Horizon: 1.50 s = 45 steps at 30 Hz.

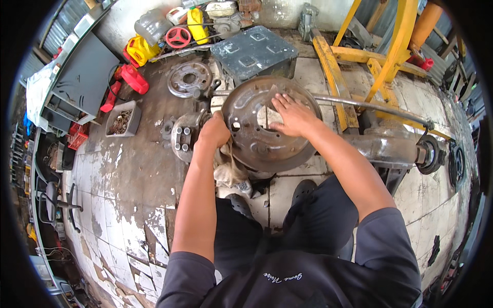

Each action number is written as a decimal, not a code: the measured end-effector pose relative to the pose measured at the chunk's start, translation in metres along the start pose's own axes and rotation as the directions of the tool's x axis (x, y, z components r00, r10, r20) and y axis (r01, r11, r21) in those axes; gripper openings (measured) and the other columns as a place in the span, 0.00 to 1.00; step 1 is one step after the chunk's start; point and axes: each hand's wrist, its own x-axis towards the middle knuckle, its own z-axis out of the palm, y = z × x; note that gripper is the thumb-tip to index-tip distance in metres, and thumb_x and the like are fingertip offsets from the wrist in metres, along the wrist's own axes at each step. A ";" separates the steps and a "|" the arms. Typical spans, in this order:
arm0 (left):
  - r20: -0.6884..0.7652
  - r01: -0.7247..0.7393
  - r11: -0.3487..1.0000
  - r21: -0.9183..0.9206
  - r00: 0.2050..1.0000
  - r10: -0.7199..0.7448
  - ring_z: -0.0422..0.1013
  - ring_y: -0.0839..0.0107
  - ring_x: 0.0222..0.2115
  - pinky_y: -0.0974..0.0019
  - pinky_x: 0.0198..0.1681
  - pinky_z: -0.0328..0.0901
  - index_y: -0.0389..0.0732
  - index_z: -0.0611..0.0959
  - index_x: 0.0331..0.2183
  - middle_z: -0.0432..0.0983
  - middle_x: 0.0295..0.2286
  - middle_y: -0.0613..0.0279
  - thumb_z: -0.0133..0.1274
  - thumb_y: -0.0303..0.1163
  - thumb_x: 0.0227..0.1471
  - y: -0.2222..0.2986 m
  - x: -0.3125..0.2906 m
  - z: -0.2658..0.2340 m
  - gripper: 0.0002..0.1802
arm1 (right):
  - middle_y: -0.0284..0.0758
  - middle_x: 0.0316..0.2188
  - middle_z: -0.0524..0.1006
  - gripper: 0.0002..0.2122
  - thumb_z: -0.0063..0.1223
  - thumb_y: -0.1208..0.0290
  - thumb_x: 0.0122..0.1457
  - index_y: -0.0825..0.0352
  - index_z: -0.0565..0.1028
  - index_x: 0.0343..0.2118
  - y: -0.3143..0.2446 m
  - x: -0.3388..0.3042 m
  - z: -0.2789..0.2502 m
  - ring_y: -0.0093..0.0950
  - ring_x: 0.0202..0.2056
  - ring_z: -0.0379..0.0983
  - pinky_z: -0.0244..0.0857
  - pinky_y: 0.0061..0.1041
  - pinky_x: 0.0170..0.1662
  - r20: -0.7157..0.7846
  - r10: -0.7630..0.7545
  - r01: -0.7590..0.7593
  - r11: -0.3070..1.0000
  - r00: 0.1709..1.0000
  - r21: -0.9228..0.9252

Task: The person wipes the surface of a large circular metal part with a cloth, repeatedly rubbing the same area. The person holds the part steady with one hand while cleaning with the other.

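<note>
A large round brown metal backing plate (251, 146), with a hole at its centre, stands in front of me. My right hand (294, 115) lies flat on its upper right face, fingers spread. At the plate's left edge, my left hand (213, 131) is closed in a fist beside the axle's flanged end (183, 138); what its fingers hold is hidden. A beige cloth (229, 172) hangs just below that fist, in front of the plate. The heavy axle housing (380, 146) extends to the right, and a long thin rod (375, 105) runs behind the plate.
Behind stands a dark metal box (254, 51), with another round plate (189, 79) on the floor to its left. A yellow steel frame (334, 77) rises at the back right. To the left are a grey bin (123, 118), red jerrycans (134, 79) and a grey cabinet (84, 77).
</note>
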 end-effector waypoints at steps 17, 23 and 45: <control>0.065 0.025 1.000 0.005 0.998 -0.026 0.73 0.45 0.46 0.53 0.50 0.68 0.28 0.65 0.52 0.72 0.48 0.34 0.45 0.24 0.51 0.010 -0.004 -0.012 0.25 | 0.49 0.68 0.48 0.38 0.36 0.43 0.65 0.73 0.51 0.66 -0.012 0.022 -0.005 0.42 0.69 0.42 0.39 0.38 0.70 -0.035 -0.037 0.038 0.999 0.999 0.016; 0.061 -0.005 1.000 -0.029 0.998 0.006 0.72 0.43 0.46 0.51 0.50 0.68 0.26 0.65 0.51 0.74 0.45 0.33 0.45 0.23 0.51 0.004 0.002 -0.013 0.25 | 0.48 0.69 0.47 0.38 0.38 0.44 0.65 0.72 0.50 0.66 -0.006 0.016 -0.007 0.42 0.69 0.41 0.38 0.38 0.70 -0.006 -0.085 0.085 0.996 0.996 0.002; 0.046 -0.071 0.996 -0.047 0.996 0.073 0.70 0.38 0.46 0.45 0.49 0.63 0.26 0.62 0.53 0.72 0.43 0.28 0.39 0.26 0.58 -0.003 0.000 -0.010 0.23 | 0.42 0.70 0.46 0.41 0.18 0.36 0.64 0.70 0.50 0.67 -0.031 0.019 -0.003 0.38 0.70 0.39 0.35 0.38 0.71 0.027 -0.055 0.051 0.993 0.998 0.106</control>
